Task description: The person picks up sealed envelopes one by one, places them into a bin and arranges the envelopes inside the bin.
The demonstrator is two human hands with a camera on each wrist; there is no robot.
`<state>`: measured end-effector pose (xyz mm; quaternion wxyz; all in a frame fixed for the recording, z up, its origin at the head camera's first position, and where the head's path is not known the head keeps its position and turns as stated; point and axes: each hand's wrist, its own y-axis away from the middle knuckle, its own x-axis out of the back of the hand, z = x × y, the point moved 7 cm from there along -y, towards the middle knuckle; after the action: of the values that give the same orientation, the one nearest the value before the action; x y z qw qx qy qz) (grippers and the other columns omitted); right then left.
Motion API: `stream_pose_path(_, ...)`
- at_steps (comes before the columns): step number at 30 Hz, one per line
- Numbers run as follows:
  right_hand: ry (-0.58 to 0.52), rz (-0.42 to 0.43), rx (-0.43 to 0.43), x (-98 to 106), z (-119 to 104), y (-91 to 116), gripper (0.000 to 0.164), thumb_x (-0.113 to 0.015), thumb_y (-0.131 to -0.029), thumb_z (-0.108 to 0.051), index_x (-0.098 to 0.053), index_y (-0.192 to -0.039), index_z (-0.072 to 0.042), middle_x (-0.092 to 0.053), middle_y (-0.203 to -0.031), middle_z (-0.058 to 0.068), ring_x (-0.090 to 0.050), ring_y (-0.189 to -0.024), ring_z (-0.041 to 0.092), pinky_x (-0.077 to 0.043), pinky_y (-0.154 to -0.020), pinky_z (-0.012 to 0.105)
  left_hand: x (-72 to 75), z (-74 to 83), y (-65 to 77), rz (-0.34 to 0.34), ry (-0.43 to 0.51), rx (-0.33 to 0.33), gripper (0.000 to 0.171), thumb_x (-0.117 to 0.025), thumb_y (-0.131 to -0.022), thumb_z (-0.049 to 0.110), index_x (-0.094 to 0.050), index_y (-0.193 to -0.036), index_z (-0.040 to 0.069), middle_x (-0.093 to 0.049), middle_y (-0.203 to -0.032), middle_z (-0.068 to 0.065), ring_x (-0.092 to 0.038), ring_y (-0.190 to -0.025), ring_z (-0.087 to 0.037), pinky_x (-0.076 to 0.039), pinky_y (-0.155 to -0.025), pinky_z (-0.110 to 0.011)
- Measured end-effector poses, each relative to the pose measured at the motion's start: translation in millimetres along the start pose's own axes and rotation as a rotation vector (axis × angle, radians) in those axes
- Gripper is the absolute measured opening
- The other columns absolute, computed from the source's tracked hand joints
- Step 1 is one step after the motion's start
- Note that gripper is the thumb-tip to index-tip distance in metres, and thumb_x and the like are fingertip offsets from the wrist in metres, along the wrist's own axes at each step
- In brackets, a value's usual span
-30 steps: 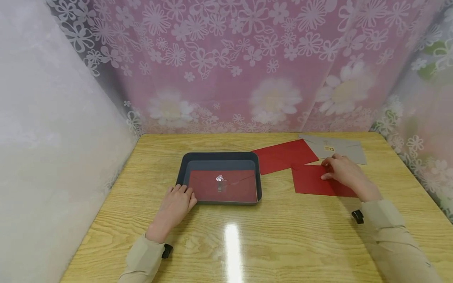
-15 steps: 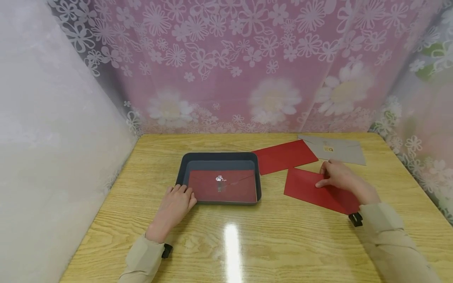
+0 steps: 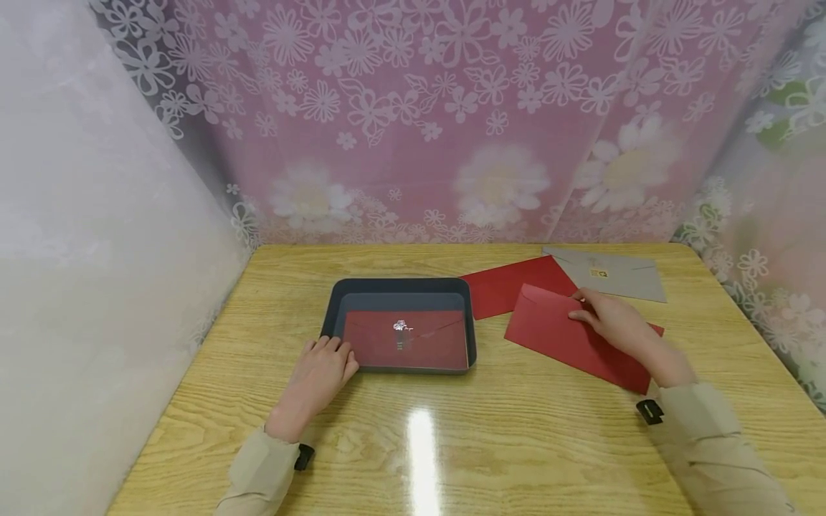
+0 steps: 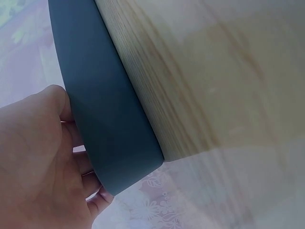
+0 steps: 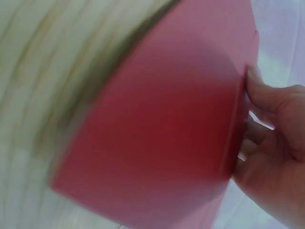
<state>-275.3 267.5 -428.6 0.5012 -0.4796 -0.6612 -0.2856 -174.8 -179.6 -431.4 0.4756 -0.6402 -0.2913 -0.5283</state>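
My left hand [image 3: 320,373] holds the front left corner of a dark grey tray [image 3: 400,285], fingers hooked over its rim. In the left wrist view the thumb lies along the outside of the tray wall [image 4: 102,95], and the other fingers pass behind it. Inside the tray lies a dark red envelope [image 3: 374,344] with a white flower print. My right hand [image 3: 616,326] pinches a plain red envelope [image 3: 555,330] by its upper long edge, thumb on the near face. This envelope slants, raised off the table, its left end higher than its right.
Behind the held envelope, another red envelope [image 3: 510,287] lies flat, one end against the tray's right side. A grey envelope [image 3: 629,276] with a gold sticker lies at the back right. Floral curtains [image 3: 413,143] enclose the wooden table [image 3: 516,444] at the back and sides.
My right hand has lifted the red envelope off the table, turned it aslant and tipped its face up, shifting it slightly left. The left hand and tray have stayed put.
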Motion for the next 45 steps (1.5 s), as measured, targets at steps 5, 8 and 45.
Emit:
stream_pose_path(5, 0.058, 0.141, 0.067, 9.6, -14.1, 0.9, 0.017, -0.066, -0.098, -0.012, -0.06, -0.109, -0.001, -0.069, -0.097, 0.014, -0.066, -0.081, 0.028, -0.053, -0.071, 0.047, -0.1, 0.2, 0.0, 0.001, 0.006, 0.001, 0.037, -0.06, -0.099, 0.013, -0.042, -0.067, 0.016, -0.038, -0.065, 0.0, -0.035, -0.063, -0.021, -0.026, -0.067, -0.033)
stream_pose_path(8, 0.094, 0.236, 0.127, 18.3, -25.4, 0.1, 0.014, -0.069, -0.096, -0.012, -0.062, -0.105, -0.004, -0.068, -0.09, 0.01, -0.064, -0.075, 0.023, -0.051, -0.067, 0.044, 0.3, 0.3, -0.1, 0.0, 0.004, 0.002, 0.037, -0.059, -0.099, 0.013, -0.042, -0.067, 0.016, -0.038, -0.065, 0.0, -0.034, -0.063, -0.02, -0.026, -0.067, -0.033)
stream_pose_path(45, -0.155, 0.471, 0.451, 44.9, -219.8, -67.5, 0.024, -0.066, -0.097, -0.009, -0.058, -0.118, 0.0, -0.065, -0.105, 0.014, -0.062, -0.091, 0.028, -0.051, -0.083, 0.041, 5.7, 2.1, -0.8, 0.027, 0.0, -0.006, 0.038, -0.062, -0.098, 0.013, -0.041, -0.066, 0.016, -0.036, -0.065, 0.002, -0.033, -0.063, -0.019, -0.024, -0.066, -0.031)
